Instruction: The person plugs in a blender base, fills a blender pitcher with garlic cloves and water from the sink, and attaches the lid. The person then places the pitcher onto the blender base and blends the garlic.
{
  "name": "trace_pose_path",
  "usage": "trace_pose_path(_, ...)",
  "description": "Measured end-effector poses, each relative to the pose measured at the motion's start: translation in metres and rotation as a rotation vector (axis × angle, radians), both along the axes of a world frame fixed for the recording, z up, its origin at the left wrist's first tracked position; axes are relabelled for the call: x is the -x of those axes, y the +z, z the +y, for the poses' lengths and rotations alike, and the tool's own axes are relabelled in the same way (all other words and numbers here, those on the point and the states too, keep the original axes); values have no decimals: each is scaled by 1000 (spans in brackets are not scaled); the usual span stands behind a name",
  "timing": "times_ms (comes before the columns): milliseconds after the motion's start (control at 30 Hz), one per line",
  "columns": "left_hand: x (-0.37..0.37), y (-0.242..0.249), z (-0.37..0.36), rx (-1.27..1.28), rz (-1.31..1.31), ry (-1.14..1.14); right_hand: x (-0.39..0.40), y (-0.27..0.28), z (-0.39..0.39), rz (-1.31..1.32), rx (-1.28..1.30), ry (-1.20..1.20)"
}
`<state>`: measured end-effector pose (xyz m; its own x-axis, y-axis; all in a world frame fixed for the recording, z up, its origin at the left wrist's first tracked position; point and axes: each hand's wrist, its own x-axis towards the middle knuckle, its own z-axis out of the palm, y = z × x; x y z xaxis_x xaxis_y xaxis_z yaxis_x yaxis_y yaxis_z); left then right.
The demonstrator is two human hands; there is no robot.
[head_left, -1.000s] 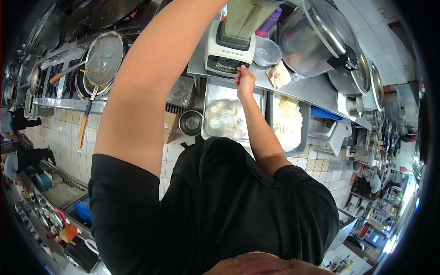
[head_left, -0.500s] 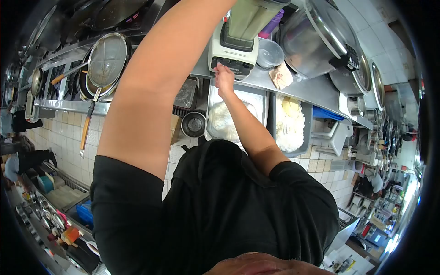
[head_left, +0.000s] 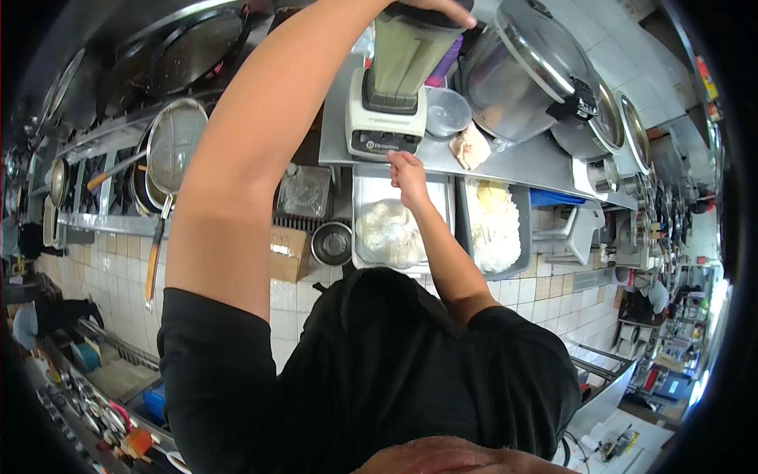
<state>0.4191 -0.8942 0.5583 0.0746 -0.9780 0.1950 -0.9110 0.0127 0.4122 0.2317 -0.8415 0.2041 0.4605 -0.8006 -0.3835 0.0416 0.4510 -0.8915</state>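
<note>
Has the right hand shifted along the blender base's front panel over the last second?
Yes. The right hand was at the panel's right end, slid to its left end, and now rests under the right part of the blender base.

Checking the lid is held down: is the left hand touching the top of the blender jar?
Touching. The head view shows the left hand pressed flat on the blender jar lid, no gap visible.

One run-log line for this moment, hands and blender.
left hand: pressing blender lid | right hand: at white blender base controls | clear jar: pale green liquid
</note>
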Motion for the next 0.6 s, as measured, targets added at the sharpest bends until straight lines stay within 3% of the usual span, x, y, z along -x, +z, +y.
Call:
trace_pose_path(267,1,-6,-5,68,-33,-27,12,118,-92,-318,322,-154)
trace_pose_path(433,-11,-25,-25,214,-69,53,-23,150,-170,-350,441,-254)
trace_pose_path(567,-27,-25,-33,200,484,42,-51,143,-217,-329,543,-161)
trace_pose_path(600,-27,-9,-22,0,557,-86,-56,141,-221,-352,529,-171)
